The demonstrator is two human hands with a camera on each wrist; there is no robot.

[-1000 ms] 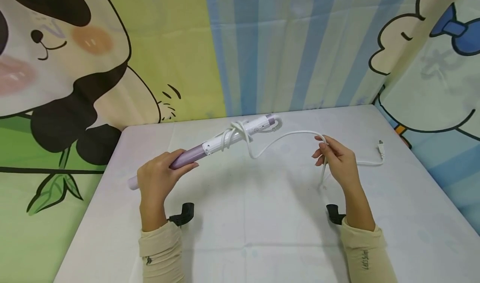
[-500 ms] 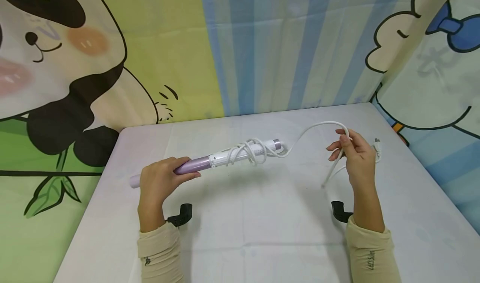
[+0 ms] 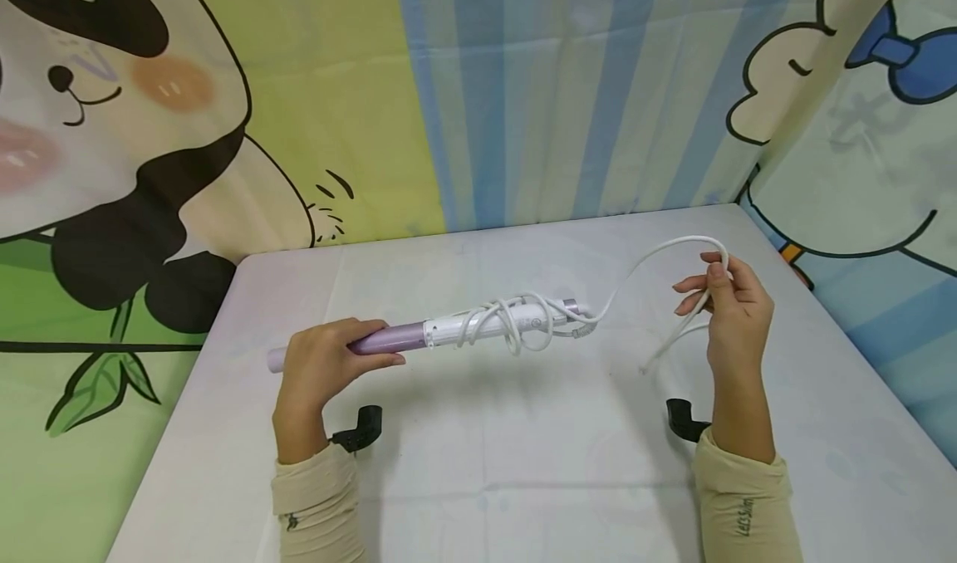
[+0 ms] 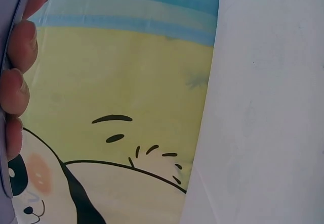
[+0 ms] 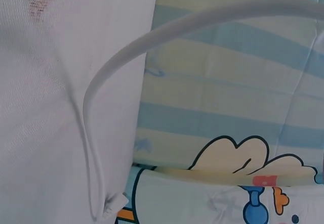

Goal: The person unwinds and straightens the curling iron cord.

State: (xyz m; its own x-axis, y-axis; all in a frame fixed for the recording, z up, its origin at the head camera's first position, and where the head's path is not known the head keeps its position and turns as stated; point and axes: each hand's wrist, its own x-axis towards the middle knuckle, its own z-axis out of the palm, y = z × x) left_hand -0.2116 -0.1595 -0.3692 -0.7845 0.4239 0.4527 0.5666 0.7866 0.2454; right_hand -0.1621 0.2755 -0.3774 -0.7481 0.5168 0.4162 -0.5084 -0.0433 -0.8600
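Observation:
A curling iron [image 3: 478,329] with a purple barrel and a white handle lies almost level above the white table [image 3: 523,463]. My left hand [image 3: 329,364] grips the purple barrel; its fingers [image 4: 15,57] curl round the barrel's edge in the left wrist view. A white cord [image 3: 650,256] is looped loosely round the handle, then arcs up to the right. My right hand [image 3: 723,296] pinches the cord at the top of the arc, and a further length hangs below the hand. The cord [image 5: 152,37] and its plug [image 5: 114,204] show in the right wrist view.
A cartoon backdrop [image 3: 224,90] with a panda stands behind the table, and a printed curtain [image 3: 860,131] closes the right side. Black wrist-camera mounts [image 3: 360,428] sit at both wrists. Beige sleeves [image 3: 317,505] cover both forearms.
The curling iron has dropped from a raised tilt to nearly level and shifted right. My right hand has moved right and up, drawing the cord out; the loops hang looser.

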